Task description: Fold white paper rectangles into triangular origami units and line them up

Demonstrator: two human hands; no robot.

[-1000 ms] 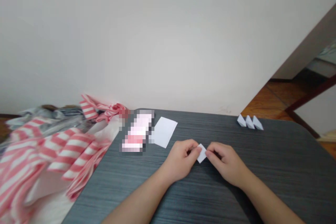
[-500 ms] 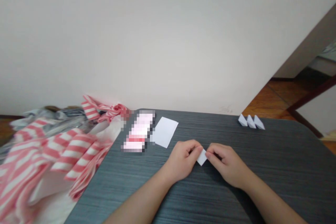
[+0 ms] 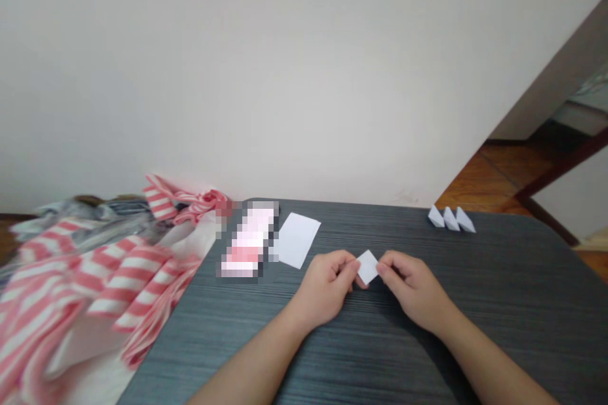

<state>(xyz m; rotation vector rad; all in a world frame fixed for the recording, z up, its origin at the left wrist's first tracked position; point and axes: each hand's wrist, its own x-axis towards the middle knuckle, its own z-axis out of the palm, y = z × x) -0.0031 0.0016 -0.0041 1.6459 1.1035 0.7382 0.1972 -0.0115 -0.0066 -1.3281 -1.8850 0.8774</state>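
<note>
A small folded white paper point(image 3: 368, 267), diamond-shaped from here, is held between both hands near the middle of the dark table. My left hand point(image 3: 329, 285) pinches its left corner between thumb and fingers, and a fingertip shows below the paper's lower left edge. On the opposite corner, my right hand point(image 3: 414, 288) has its thumb and fingers closed. White paper sheets point(image 3: 297, 239) lie flat beyond my left hand. Three folded white paper pieces point(image 3: 451, 219) stand in a row at the far right of the table.
The dark wood-grain table point(image 3: 237, 335) meets a pale wall point(image 3: 304, 76) at its far edge. A phone-like object with a blurred pink screen point(image 3: 249, 234) lies left of the sheets. Red-and-white striped cloth point(image 3: 128, 272) is heaped beyond the table's left side.
The folded paper has turned so that its whole diamond face shows, and it sits slightly higher in view. Both hands keep their pinch on its corners.
</note>
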